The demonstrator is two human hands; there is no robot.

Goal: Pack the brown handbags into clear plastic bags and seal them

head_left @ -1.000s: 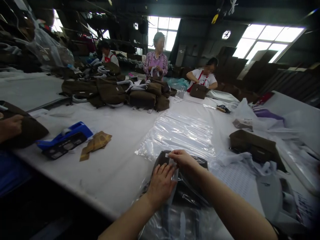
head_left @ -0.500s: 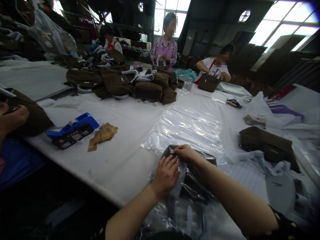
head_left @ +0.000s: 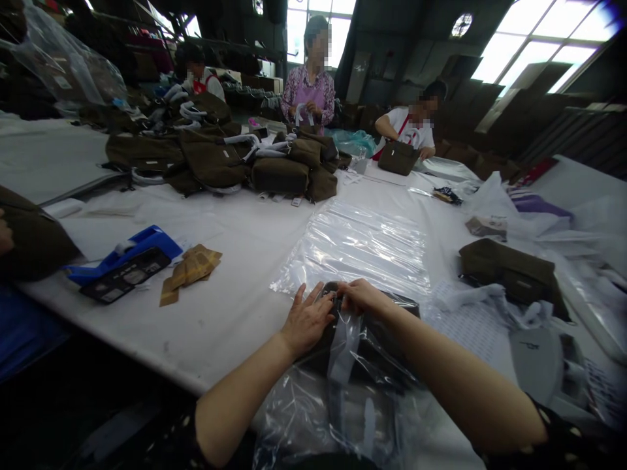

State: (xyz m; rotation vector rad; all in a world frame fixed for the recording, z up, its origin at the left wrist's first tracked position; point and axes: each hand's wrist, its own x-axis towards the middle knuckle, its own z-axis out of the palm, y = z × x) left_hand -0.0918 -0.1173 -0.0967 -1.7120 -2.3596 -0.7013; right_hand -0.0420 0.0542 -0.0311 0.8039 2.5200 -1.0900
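A dark olive bag [head_left: 365,352] lies in front of me, wrapped in a clear plastic sleeve [head_left: 337,408] that bunches over its near part. My right hand [head_left: 361,295] pinches the far top edge of the wrapped bag between its fingertips. Beside it, my left hand [head_left: 307,320] rests on the same edge with its fingers spread, and the two hands nearly touch. The fingers hide what the right hand pinches. Under the bag lies the white work table [head_left: 225,326].
A stack of flat clear plastic bags [head_left: 362,248] lies just beyond my hands. Olive bags with white handles [head_left: 215,163] are heaped farther off. To the left are a blue dispenser [head_left: 122,261] and kraft tags [head_left: 191,271]. Another olive bag [head_left: 509,274] sits right; co-workers stand beyond.
My left hand has slid from the middle of the wrapped bag up to its far edge, next to my right hand. The view has tilted down slightly.
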